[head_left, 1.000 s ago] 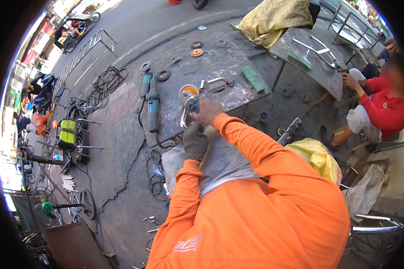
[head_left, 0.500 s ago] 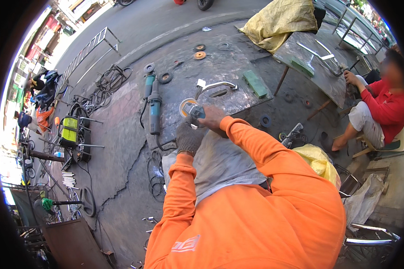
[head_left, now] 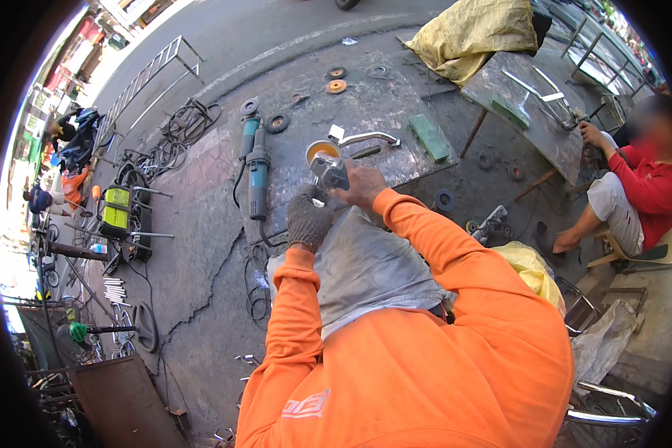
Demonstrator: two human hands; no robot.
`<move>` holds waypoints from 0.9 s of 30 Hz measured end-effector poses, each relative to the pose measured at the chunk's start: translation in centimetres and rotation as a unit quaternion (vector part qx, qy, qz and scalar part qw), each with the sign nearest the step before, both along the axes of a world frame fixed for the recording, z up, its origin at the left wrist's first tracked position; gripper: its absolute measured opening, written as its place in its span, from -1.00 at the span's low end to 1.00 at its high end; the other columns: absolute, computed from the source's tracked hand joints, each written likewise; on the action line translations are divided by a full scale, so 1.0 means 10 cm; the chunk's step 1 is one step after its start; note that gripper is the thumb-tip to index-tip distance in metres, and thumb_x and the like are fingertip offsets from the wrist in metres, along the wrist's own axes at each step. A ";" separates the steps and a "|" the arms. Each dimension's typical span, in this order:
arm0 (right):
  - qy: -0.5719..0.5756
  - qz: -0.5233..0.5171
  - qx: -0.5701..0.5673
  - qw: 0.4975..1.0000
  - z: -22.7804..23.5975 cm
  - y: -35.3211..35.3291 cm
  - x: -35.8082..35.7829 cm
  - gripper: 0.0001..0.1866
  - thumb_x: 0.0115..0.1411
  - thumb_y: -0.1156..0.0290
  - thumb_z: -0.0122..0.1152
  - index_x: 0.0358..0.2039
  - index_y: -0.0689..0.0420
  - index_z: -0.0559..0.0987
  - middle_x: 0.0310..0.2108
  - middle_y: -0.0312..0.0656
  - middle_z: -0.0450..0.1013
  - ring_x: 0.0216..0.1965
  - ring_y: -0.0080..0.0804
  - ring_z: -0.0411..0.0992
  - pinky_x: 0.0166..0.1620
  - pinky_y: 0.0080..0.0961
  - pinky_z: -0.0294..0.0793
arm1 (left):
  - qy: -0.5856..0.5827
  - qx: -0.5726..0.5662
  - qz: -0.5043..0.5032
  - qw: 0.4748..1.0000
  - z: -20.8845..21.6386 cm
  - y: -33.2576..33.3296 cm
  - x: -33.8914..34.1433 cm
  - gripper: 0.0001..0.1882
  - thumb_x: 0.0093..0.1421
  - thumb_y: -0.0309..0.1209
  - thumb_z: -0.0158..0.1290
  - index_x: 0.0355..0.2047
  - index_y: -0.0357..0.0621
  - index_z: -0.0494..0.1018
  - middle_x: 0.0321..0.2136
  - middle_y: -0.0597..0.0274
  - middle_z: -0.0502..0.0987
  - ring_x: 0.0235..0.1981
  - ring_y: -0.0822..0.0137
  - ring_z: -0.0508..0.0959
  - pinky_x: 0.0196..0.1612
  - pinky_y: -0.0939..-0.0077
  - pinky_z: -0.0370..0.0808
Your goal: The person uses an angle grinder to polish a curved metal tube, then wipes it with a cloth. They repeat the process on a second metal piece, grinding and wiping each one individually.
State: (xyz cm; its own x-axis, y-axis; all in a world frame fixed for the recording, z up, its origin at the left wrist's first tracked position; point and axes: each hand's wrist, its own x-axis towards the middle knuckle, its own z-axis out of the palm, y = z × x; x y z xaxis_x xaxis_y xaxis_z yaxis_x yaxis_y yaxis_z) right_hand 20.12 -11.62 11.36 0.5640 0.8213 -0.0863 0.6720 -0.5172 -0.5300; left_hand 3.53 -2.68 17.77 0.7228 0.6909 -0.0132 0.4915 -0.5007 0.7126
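My bare right hand (head_left: 363, 184) grips an angle grinder (head_left: 333, 173) with a tan disc (head_left: 322, 152), held above the metal board (head_left: 306, 112) in front of me. My left hand (head_left: 310, 218), in a dark grey glove, is closed just below the grinder; the tip of a shiny metal piece shows at its fingers. A bent chrome tube (head_left: 373, 137) lies on the board beyond the disc, by a small white square piece (head_left: 337, 132). Whether the tube runs behind the grinder to my left hand is hidden.
Two teal grinders (head_left: 257, 175) lie left of my hands. Loose discs (head_left: 337, 86) and a green block (head_left: 428, 138) rest on the board. At right, a person in red (head_left: 646, 175) handles a metal frame on a table (head_left: 500, 112). Cables (head_left: 190, 123) and a lime-green machine (head_left: 115, 207) lie left.
The grinder has moved a little away from me and to the right, its disc turned more into view. My left hand stays closed below it. The view has shifted slightly.
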 end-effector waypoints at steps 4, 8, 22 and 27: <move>0.000 -0.029 0.014 0.999 0.00 -0.16 0.03 -0.16 0.14 -0.19 0.38 0.13 0.31 0.44 -0.08 0.23 0.61 0.01 0.18 0.59 0.09 -0.04 0.55 | 0.003 0.005 0.000 1.000 0.03 0.01 0.01 -0.81 0.06 -0.35 0.32 -0.34 -0.16 0.64 -0.34 -0.05 0.69 -0.28 0.02 0.70 -0.15 0.22 0.57; 0.127 -0.076 0.180 0.972 -0.02 -0.40 0.01 -0.15 0.09 -0.20 0.43 0.14 0.29 0.51 -0.06 0.18 0.61 0.01 0.06 0.60 0.11 -0.15 0.53 | -0.018 0.021 -0.016 0.999 -0.04 0.05 -0.04 -0.82 0.05 -0.40 0.27 -0.32 -0.16 0.63 -0.34 -0.07 0.69 -0.26 -0.01 0.70 -0.14 0.20 0.58; 0.384 -0.159 0.240 0.877 0.18 -0.60 0.58 -0.36 0.16 -0.12 0.41 -0.05 0.27 0.66 -0.31 -0.25 0.55 -0.36 -0.39 0.49 -0.22 -0.40 0.47 | -0.065 0.016 -0.058 0.996 -0.31 -0.25 -0.22 -0.86 0.08 -0.58 0.07 -0.33 -0.16 0.56 -0.39 -0.09 0.62 -0.27 -0.15 0.65 -0.16 0.05 0.56; 0.270 -0.185 0.133 0.935 0.33 -0.51 0.77 -0.29 0.16 -0.15 0.40 -0.02 0.32 0.67 -0.24 -0.10 0.61 -0.27 -0.30 0.56 -0.17 -0.35 0.49 | -0.072 0.013 -0.055 0.996 -0.37 -0.28 -0.25 -0.89 0.07 -0.58 0.10 -0.34 -0.23 0.52 -0.36 -0.15 0.61 -0.21 -0.20 0.63 -0.15 0.01 0.54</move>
State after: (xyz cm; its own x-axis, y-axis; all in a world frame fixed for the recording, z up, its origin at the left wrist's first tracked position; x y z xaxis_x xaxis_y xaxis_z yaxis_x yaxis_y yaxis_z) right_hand 27.87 -16.76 14.65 0.7476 0.6109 -0.2604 0.0703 -0.4627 -0.8837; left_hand 0.99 -5.48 14.11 0.7878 0.6056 0.1126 0.3261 -0.5651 0.7578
